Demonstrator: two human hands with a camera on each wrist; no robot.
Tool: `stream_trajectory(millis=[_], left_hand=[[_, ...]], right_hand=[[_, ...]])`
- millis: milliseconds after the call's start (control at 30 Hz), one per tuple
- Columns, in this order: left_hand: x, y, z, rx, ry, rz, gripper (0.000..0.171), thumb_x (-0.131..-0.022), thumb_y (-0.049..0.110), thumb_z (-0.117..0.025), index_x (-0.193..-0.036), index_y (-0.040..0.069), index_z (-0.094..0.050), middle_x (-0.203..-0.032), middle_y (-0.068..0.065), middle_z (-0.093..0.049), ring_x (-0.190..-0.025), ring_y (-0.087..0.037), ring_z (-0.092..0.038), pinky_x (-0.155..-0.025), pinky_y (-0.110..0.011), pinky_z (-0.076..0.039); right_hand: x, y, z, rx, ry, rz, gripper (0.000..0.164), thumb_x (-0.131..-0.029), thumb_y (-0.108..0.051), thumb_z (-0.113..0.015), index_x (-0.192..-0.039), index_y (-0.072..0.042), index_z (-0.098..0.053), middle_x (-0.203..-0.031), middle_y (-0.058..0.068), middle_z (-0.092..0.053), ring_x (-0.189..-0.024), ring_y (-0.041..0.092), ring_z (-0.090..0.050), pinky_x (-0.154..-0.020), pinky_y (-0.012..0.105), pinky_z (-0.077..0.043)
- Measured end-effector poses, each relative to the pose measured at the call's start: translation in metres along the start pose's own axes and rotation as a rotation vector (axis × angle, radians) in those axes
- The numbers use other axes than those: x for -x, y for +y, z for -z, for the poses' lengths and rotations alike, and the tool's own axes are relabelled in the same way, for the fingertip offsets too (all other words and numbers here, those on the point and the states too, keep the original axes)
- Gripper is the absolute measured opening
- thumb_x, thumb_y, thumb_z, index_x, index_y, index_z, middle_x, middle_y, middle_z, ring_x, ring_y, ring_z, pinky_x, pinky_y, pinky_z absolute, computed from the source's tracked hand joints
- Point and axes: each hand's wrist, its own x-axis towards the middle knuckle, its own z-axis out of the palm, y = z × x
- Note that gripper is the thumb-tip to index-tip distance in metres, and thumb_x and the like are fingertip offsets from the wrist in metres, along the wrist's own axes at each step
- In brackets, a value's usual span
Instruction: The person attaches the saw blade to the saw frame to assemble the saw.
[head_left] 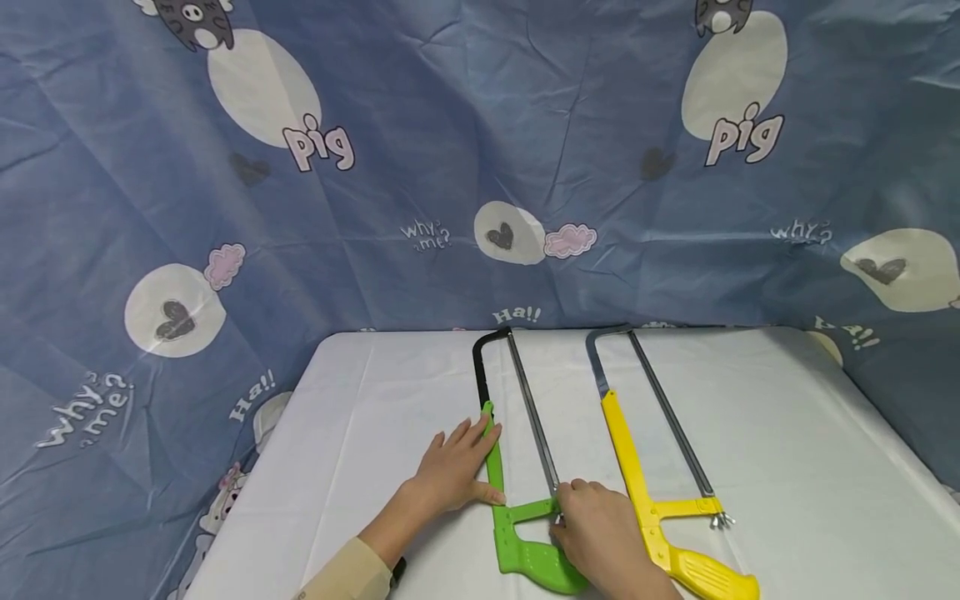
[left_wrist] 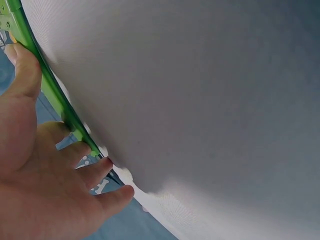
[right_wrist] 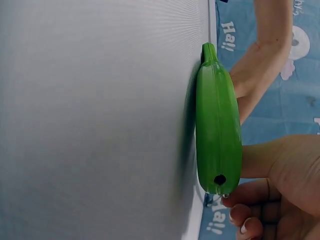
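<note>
A green hacksaw (head_left: pixel 497 467) with a black front frame lies flat on the white table. My left hand (head_left: pixel 456 462) rests along its green frame, fingers spread and mostly straight, with the thumb near the crossbar; the left wrist view shows the fingertips against the frame's edge. At the near end of the blade (head_left: pixel 534 417), my right hand (head_left: pixel 600 533) has its fingers curled around the wing nut (head_left: pixel 559 518), largely hidden by them. In the right wrist view the green handle (right_wrist: pixel 218 125) stands in front of the thumb and curled fingers.
A yellow hacksaw (head_left: pixel 628 450) lies to the right, close beside the right hand, with its own wing nut (head_left: pixel 722 521) showing. Behind the white table (head_left: pixel 810 433) hangs a blue printed cloth (head_left: pixel 420 167), which also runs down both sides.
</note>
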Motion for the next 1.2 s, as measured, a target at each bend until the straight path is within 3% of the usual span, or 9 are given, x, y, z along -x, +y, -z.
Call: stream_trajectory(millis=[233,367,533,800,1200], left_hand=[[-0.002,0.001,0.002,-0.003,0.011,-0.002,0.104,-0.075,0.067,-0.069,-0.157,0.017,-0.03,-0.166,-0.01,-0.024,-0.15,-0.037,-0.028,-0.113,-0.065,-0.031],[-0.003,0.003,0.001,0.011,0.02,-0.002,0.103,-0.075,0.066,-0.069,-0.157,0.017,-0.031,-0.166,-0.01,-0.024,-0.15,-0.037,-0.028,-0.113,-0.066,-0.031],[-0.002,0.004,0.002,0.015,0.021,0.004,0.103,-0.075,0.065,-0.069,-0.157,0.017,-0.031,-0.166,-0.01,-0.024,-0.15,-0.037,-0.028,-0.113,-0.065,-0.031],[0.003,0.001,0.002,0.013,0.014,0.0,0.103,-0.074,0.065,-0.07,-0.157,0.016,-0.032,-0.165,-0.01,-0.026,-0.15,-0.038,-0.029,-0.112,-0.066,-0.031],[0.003,0.0,0.0,0.026,0.032,-0.013,0.103,-0.073,0.064,-0.072,-0.156,0.015,-0.034,-0.164,-0.012,-0.028,-0.149,-0.039,-0.031,-0.111,-0.067,-0.032]], right_hand=[[0.0,-0.003,0.001,0.015,0.026,0.009,0.021,-0.071,-0.021,-0.082,-0.067,-0.012,-0.064,-0.057,-0.002,-0.054,-0.05,0.012,-0.045,-0.044,0.031,-0.038],[0.001,-0.003,0.001,0.023,0.05,0.015,0.022,-0.071,-0.017,-0.078,-0.06,-0.011,-0.061,-0.051,-0.003,-0.049,-0.046,0.01,-0.037,-0.041,0.03,-0.034],[0.001,-0.003,0.002,-0.034,0.011,-0.017,0.024,-0.072,-0.017,-0.075,-0.055,-0.013,-0.058,-0.047,-0.007,-0.042,-0.044,0.008,-0.033,-0.04,0.026,-0.029],[0.004,-0.002,-0.002,-0.24,-0.063,-0.14,0.033,-0.071,-0.018,-0.073,-0.051,-0.019,-0.047,-0.046,-0.008,-0.041,-0.041,0.008,-0.036,-0.039,0.023,-0.029],[0.003,0.014,-0.011,-0.705,-0.203,-0.311,0.021,-0.069,-0.014,-0.068,-0.052,-0.013,-0.056,-0.044,-0.009,-0.048,-0.043,0.008,-0.045,-0.041,0.022,-0.038]])
